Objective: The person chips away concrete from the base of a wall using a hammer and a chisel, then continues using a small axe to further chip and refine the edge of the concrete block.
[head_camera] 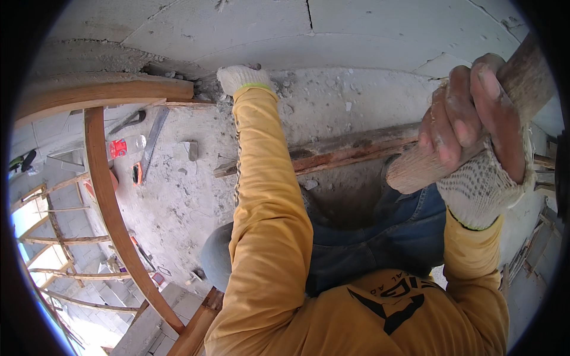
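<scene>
My left hand (245,79), in a white knitted glove, is closed at the foot of the block wall (356,49). The rounded dark end of a metal rod (255,66) shows at its knuckles; most of the rod is hidden by the glove. Broken mortar (207,91) lies beside this hand, near the end of a wooden door frame (133,91). My right hand (472,115) is raised at the right, its fingers bare out of a dotted glove. It grips a thick, worn wooden bar (414,171), whose far end runs out at the upper right.
An old timber (356,149) lies across the floor before my knees. At left are a handsaw (153,138), a plastic bottle (129,146), a block fragment (190,150) and a frame post (111,196). Another wooden beam (196,327) stands close by my left elbow.
</scene>
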The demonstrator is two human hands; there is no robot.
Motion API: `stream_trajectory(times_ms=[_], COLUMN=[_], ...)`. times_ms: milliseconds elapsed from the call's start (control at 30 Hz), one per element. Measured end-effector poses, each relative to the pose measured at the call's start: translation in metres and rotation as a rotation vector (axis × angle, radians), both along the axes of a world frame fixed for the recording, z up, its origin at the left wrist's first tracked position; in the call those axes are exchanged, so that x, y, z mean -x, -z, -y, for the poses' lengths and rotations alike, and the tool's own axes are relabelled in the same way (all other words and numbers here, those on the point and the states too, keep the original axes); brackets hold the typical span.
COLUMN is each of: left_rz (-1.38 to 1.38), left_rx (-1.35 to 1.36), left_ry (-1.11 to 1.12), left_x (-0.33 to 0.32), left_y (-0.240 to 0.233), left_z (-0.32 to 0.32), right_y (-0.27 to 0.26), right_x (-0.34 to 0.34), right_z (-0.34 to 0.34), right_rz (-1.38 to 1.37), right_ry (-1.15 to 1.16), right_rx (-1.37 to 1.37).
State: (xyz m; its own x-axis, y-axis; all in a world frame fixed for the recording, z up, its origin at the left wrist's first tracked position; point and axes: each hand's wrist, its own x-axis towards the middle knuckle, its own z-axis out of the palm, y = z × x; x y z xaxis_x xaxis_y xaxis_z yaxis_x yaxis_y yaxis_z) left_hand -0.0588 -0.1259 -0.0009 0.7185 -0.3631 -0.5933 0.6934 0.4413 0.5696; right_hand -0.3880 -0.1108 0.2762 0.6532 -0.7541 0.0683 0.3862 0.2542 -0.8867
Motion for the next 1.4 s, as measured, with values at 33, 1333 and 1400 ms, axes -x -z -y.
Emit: stream_trajectory(times_ms=[33,1333,1400], left_rz=[-0.008,-0.058,-0.013], left_rx=[0.001,0.192,0.161], left_ry=[0.0,0.112,0.108], left_x=[-0.006,-0.037,-0.033], left_y=[0.003,0.001,0.002], left_z=[0.0,-0.019,-0.02], right_y=[-0.005,0.246,0.256], right_x=[-0.015,-0.152,-0.153], right_z=[-0.016,-0.088,-0.09], right_rz=[-0.063,-0.588,-0.656], right_ry=[0.12,0.45,0.286], right_rx=[-0.058,-0.086,-0.082])
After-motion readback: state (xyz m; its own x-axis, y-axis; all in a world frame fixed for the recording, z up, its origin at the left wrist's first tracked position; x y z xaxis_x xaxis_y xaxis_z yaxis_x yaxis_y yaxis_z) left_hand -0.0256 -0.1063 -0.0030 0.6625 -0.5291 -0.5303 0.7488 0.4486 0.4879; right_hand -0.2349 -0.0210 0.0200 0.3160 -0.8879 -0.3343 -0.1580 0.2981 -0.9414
